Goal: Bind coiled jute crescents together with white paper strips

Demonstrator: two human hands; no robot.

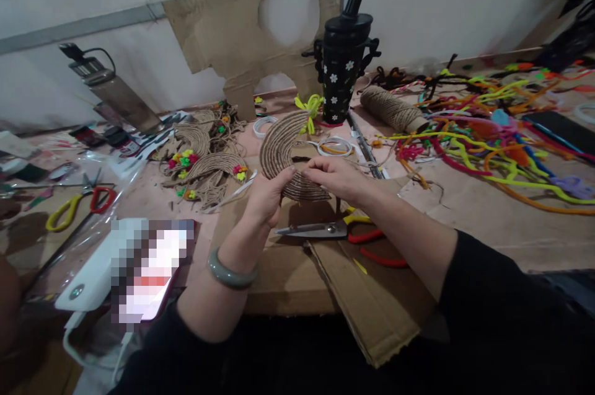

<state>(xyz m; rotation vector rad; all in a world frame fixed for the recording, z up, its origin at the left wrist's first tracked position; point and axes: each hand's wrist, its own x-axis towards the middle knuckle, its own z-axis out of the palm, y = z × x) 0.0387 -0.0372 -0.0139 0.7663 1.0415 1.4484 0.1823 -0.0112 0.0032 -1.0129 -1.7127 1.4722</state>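
A crescent of coiled brown twine (277, 146) is held up in front of me, with a yellow bow (308, 111) near its upper tip. My left hand (272, 193) grips its lower left side, thumb on the front. At the crescent's inner lower edge, the fingers of my right hand (332, 177) are pinched together; whatever lies between the fingertips is too small to make out. Below both hands, scissors with red and yellow handles (325, 230) lie on cardboard (279, 283).
Twine crescents with coloured flowers (209, 165) lie to the left, near a second pair of scissors (81, 203) and a phone (155, 271). A black tumbler (344, 66) stands behind. At right are a twine spool (393, 110) and a tangle of colourful cords (506, 153).
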